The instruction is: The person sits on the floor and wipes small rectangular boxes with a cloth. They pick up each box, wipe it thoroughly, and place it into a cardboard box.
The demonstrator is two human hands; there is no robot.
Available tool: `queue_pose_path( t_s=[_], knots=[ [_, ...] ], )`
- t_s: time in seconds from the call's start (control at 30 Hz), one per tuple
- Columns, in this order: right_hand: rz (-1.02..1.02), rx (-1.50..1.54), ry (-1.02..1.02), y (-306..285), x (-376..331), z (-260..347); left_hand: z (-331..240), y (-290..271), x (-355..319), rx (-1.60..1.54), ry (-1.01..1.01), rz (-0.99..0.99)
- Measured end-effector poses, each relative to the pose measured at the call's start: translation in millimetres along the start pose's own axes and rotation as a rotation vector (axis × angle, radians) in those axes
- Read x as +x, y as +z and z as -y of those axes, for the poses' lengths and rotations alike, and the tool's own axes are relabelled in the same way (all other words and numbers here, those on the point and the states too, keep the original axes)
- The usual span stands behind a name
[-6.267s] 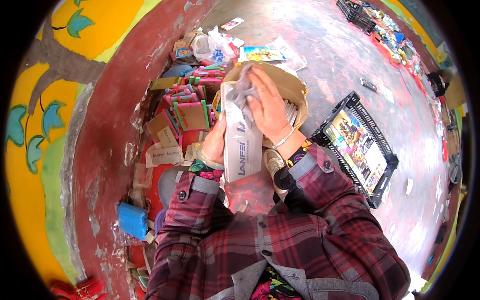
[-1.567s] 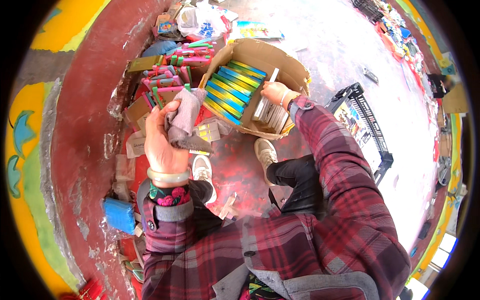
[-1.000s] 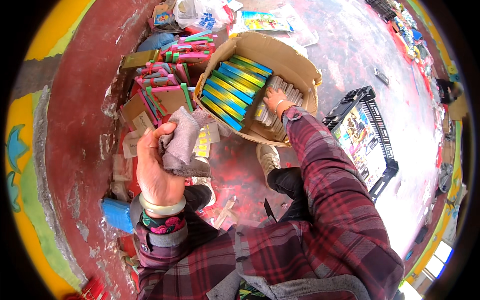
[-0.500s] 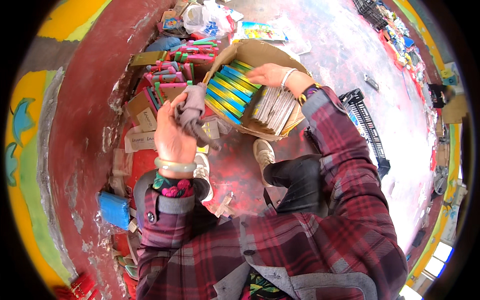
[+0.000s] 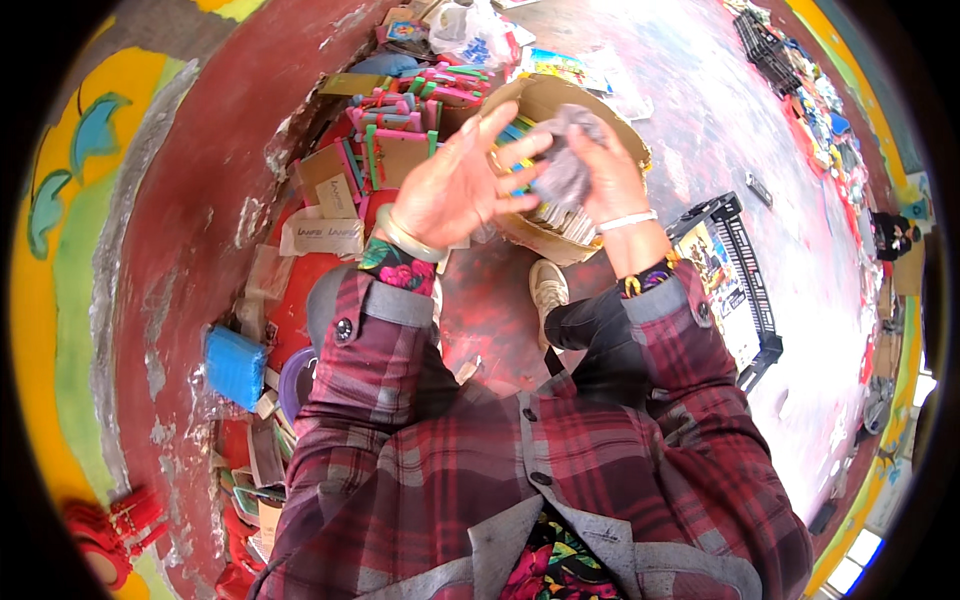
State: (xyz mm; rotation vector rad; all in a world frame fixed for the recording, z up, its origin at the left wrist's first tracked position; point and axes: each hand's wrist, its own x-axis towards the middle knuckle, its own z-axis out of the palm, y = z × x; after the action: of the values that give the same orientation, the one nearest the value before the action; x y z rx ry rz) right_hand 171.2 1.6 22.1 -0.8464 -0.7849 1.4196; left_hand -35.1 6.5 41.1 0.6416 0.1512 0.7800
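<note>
A crumpled grey cloth [image 5: 566, 172] is bunched in my right hand [image 5: 612, 172], somewhat smeared by motion. Beside it my left hand [image 5: 458, 182] is raised with its fingers spread and nothing in them. Both hands are over an opened cardboard box [image 5: 630, 140]. Inside it, rows of blue-and-yellow thin packs [image 5: 512, 132] and a stack of whitish thin packs [image 5: 566, 220] show in part; my hands and the cloth hide the rest.
Pink and green frame-like pieces [image 5: 400, 115] are piled left of the box, with small cartons [image 5: 325, 232] nearer me. A black plastic crate [image 5: 735, 290] lies to the right. A blue pack [image 5: 235, 367] sits by the red wall. A white plastic bag [image 5: 470, 35] is at the back.
The grey cloth has passed from my left hand to my right. Both hands have come together over the box, and the left one has opened. The view has shifted a little.
</note>
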Motion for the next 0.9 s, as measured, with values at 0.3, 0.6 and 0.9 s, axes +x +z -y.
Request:
queue_pose_path(
  t_s=[0.3, 0.6, 0.9],
  knots=[
    [-0.033, 0.291, 0.123, -17.8, -42.4, 22.1, -104.9, -35.2, -100.1, 0.129, 0.646, -0.728],
    [0.023, 0.196, 0.122, 15.5, -43.5, 17.2, -46.7, -202.3, -190.0, -0.046, 0.664, -1.402],
    [0.128, 0.308, 0.142, -0.1, -32.9, 19.6, 112.9, -342.6, -206.9, 0.182, -0.400, -1.491]
  ],
)
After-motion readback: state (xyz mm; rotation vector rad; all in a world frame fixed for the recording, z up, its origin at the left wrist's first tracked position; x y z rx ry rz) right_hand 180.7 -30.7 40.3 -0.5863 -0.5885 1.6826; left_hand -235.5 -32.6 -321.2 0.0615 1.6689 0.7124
